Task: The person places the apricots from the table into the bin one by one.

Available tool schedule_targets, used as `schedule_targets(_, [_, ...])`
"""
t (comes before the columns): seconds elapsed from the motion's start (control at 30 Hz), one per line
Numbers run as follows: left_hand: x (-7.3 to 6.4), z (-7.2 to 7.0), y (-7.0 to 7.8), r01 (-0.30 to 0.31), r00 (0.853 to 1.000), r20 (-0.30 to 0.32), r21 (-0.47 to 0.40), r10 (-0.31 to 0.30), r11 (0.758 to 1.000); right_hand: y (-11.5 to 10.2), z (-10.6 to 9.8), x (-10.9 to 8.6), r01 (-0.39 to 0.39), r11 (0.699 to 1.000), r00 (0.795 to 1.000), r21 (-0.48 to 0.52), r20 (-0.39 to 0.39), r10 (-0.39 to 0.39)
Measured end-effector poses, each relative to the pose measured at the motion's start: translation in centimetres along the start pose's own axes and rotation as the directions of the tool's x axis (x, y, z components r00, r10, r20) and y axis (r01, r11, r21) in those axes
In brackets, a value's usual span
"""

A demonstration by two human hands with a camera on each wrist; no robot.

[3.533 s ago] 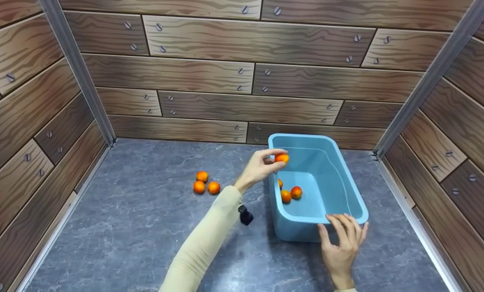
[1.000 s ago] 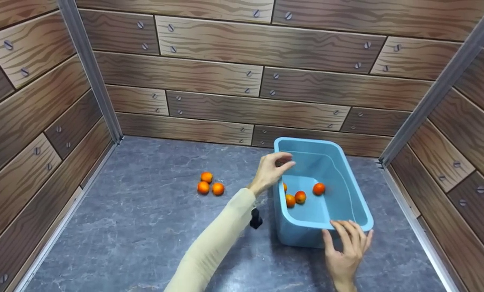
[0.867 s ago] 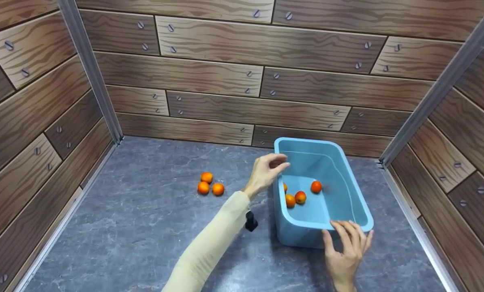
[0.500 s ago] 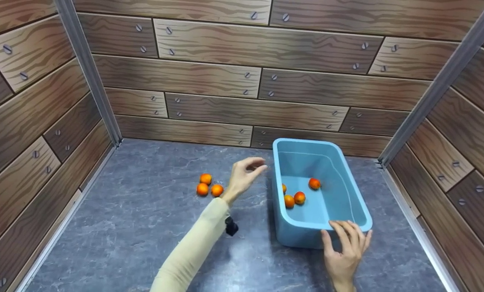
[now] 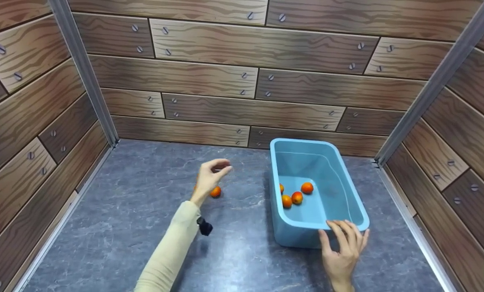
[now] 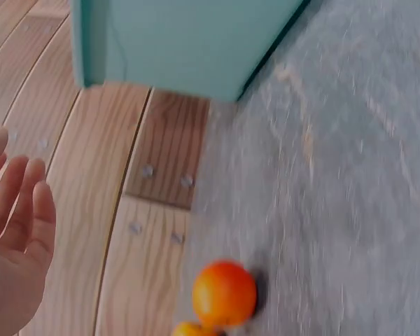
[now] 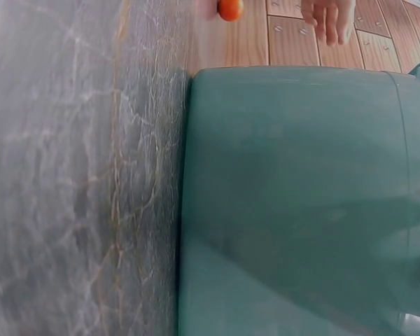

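My left hand (image 5: pixel 210 178) hovers over the small orange-red fruits on the table, thumb and fingers apart and holding nothing. One fruit (image 5: pixel 215 192) shows beside the wrist; the others there are mostly hidden behind the hand. In the left wrist view the fingers (image 6: pixel 36 217) are loosely bent, away from a fruit (image 6: pixel 225 294) on the tabletop. My right hand (image 5: pixel 342 251) holds the near rim of a blue plastic bin (image 5: pixel 279 170), fingers over the edge and thumb against the outside. Several fruits (image 5: pixel 297 198) lie on the bin's floor toward its left side.
A grey marbled tabletop (image 5: pixel 116 219) spreads under everything. Wood-patterned panels (image 5: pixel 209 77) close off the back and both sides, with metal posts (image 5: pixel 84 77) at the corners. The bin stands right of centre, near the back panel. A black wrist camera (image 5: pixel 204 226) hangs below the left sleeve.
My left hand held a fruit over the bin, let it go inside, then moved left to the fruits on the table. The dropped fruit rolled slightly left. My right hand stayed at the rim.
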State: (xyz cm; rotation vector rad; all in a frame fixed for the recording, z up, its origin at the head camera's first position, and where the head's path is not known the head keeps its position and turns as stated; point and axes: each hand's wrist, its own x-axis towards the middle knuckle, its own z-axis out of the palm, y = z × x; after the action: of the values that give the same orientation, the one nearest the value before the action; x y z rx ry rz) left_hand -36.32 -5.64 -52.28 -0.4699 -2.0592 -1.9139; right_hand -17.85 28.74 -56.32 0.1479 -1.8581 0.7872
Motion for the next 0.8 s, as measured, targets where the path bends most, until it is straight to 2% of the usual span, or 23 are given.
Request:
schedule_targets(0.1, [0.2, -1.6, -0.5, 0.025, 1.000, 0.008, -0.004, -0.025, 1.000, 0.0, 0.0, 0.0, 0.003, 1.000, 1.000, 0.000, 0.003, -0.003])
schedule_targets(0.17, [0.5, -2.6, -1.8, 0.045, 0.999, 0.020, -0.013, -0.044, 0.999, 0.1, 0.0, -0.1, 0.003, 1.000, 1.000, -0.001, 0.008, -0.003])
schedule_targets(0.3, [0.2, -4.3, -2.9, 0.090, 0.995, 0.040, 0.032, -0.092, 0.995, 0.0, 0.0, -0.1, -0.008, 1.000, 1.000, -0.010, 0.025, 0.008])
schedule_targets(0.37, [-0.1, -5.1, -3.5, 0.141, 0.989, 0.038, 0.083, -0.144, 0.987, 0.0, 0.0, -0.2, -0.013, 1.000, 1.000, -0.018, 0.027, 0.014])
schedule_targets(0.43, [-0.5, -5.8, -4.0, 0.210, 0.976, 0.039, 0.129, -0.216, 0.969, 0.0, -0.1, -0.2, -0.013, 1.000, 1.000, -0.021, 0.026, 0.014])
schedule_targets(0.53, [-1.1, -6.7, -4.7, 0.327, 0.939, 0.055, 0.154, -0.338, 0.932, -0.1, -0.1, -0.1, -0.011, 1.000, 1.000, -0.016, 0.020, 0.011])
schedule_targets(0.63, [-1.5, -7.2, -5.5, 0.394, 0.911, 0.070, 0.150, -0.407, 0.907, -0.1, -0.1, -0.1, -0.006, 1.000, 1.000, -0.013, 0.015, 0.006])
schedule_targets(0.8, [-2.0, -7.9, -6.6, 0.423, 0.899, 0.055, 0.153, -0.435, 0.893, 0.0, 0.0, 0.0, -0.007, 1.000, 1.000, -0.013, 0.018, 0.007])
